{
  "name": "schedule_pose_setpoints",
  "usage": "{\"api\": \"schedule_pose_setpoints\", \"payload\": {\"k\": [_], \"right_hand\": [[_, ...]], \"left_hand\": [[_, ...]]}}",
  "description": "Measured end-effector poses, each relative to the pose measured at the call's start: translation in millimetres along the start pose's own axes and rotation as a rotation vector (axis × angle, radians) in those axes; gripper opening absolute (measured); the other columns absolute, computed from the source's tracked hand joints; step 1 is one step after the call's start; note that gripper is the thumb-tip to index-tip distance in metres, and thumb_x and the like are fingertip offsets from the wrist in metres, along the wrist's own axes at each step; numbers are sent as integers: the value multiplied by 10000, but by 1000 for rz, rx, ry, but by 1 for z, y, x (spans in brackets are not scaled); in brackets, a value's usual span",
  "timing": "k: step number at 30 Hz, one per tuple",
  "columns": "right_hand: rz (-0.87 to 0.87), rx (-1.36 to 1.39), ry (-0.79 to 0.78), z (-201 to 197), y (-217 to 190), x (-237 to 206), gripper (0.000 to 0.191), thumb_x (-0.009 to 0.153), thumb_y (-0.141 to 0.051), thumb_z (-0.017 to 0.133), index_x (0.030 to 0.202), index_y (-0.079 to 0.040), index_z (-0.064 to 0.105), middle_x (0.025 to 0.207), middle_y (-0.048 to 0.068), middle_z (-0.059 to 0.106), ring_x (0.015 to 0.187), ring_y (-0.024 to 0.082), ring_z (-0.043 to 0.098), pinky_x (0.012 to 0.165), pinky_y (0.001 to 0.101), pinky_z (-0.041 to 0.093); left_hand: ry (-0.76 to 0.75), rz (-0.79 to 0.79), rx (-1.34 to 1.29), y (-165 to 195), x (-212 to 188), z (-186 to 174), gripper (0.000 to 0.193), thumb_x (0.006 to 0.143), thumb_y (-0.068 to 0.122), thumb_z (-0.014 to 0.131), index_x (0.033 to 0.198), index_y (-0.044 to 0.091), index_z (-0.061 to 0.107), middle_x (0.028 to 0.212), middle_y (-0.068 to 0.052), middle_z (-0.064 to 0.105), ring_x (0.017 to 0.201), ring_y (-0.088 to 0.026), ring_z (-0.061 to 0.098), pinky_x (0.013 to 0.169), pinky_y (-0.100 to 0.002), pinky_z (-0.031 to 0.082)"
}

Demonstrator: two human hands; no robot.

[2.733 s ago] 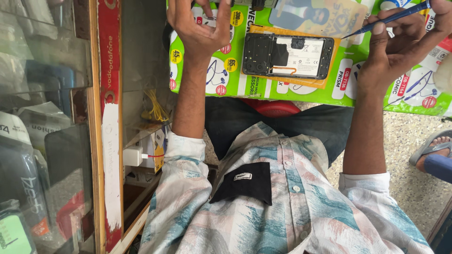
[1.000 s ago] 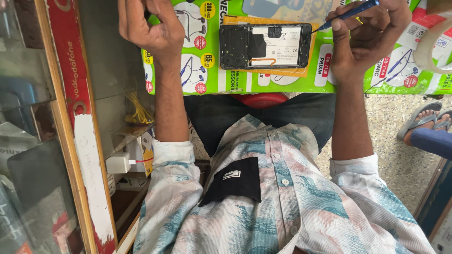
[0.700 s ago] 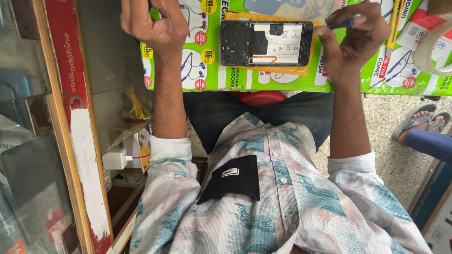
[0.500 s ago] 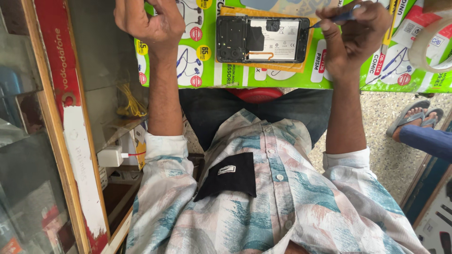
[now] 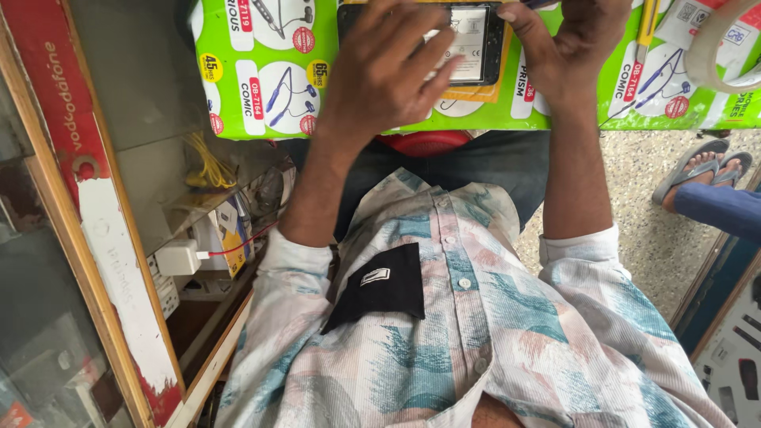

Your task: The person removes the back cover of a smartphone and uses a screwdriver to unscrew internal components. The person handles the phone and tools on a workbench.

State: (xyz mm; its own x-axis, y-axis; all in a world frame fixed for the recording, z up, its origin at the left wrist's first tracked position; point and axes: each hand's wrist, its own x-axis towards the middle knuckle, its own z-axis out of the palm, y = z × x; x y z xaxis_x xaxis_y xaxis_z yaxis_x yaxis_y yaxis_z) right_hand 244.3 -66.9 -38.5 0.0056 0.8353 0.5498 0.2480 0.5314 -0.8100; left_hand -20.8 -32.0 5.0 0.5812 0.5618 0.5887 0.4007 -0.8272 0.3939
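Note:
An opened black phone [image 5: 474, 40] with its back off lies on a yellow pad [image 5: 476, 93], on top of green earphone packs [image 5: 261, 87] at the top of the view. My left hand [image 5: 380, 75] lies over the phone's left half, fingers spread and pressing on it. My right hand [image 5: 575, 47] is at the phone's right edge with the thumb on its corner. Its fingers are curled around a blue tool [image 5: 541, 4], of which only a sliver shows at the frame's top. My patterned shirt fills the lower view.
A tape roll [image 5: 725, 55] sits at the top right. Another person's sandalled foot [image 5: 697, 176] rests on the speckled floor at right. A white charger [image 5: 178, 257] with a red cable and a wood-framed glass counter [image 5: 87, 261] stand at left. A red seat [image 5: 428, 143] shows under the packs.
My left hand has moved right from the packs' left side onto the phone. The view has shifted closer, so the phone and right hand now sit at the top edge.

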Motion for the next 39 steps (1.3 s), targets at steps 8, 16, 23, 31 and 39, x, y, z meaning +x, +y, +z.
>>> {"api": "schedule_pose_setpoints", "payload": {"k": [8,16,23,31,39], "right_hand": [[195,84,12,-21,7,-12,539,1024,182,688,1385,-106,409,1101,79,672,971,152,703,846,271,566],[15,-63,-14,-11,13,-20,733,1058,170,780,1475,-176,286,1300,124,531,1084,253,633,984,336,534],[101,-80,-62,-6,-1,-18,573,1057,165,719,1434,-83,367,1182,130,571,1056,253,603,1000,347,489],[185,82,122,-5,-1,-10,545,1080,76,717,1410,-134,336,1049,64,616,879,170,607,802,270,496],[3,77,-58,-4,-7,-4,570,1151,86,645,1452,-167,233,1226,126,584,990,264,663,912,329,585]], "left_hand": [[-251,-173,-65,0,4,1,847,874,450,927,1513,52,540,1440,-141,523,1348,-323,512,1164,-511,326],[-268,-153,-64,-4,1,7,895,825,472,948,1483,32,530,1447,-122,561,1356,-295,533,1167,-484,341],[-273,-121,-88,-4,2,3,853,847,453,933,1470,24,540,1473,-100,571,1355,-294,544,1157,-461,365],[-409,-356,23,56,10,32,867,925,258,753,1585,-69,294,1625,-306,302,1556,-438,256,1318,-554,141],[-385,-341,7,53,-1,45,823,988,322,639,1621,-42,258,1655,-324,236,1580,-454,197,1334,-566,112]]}}
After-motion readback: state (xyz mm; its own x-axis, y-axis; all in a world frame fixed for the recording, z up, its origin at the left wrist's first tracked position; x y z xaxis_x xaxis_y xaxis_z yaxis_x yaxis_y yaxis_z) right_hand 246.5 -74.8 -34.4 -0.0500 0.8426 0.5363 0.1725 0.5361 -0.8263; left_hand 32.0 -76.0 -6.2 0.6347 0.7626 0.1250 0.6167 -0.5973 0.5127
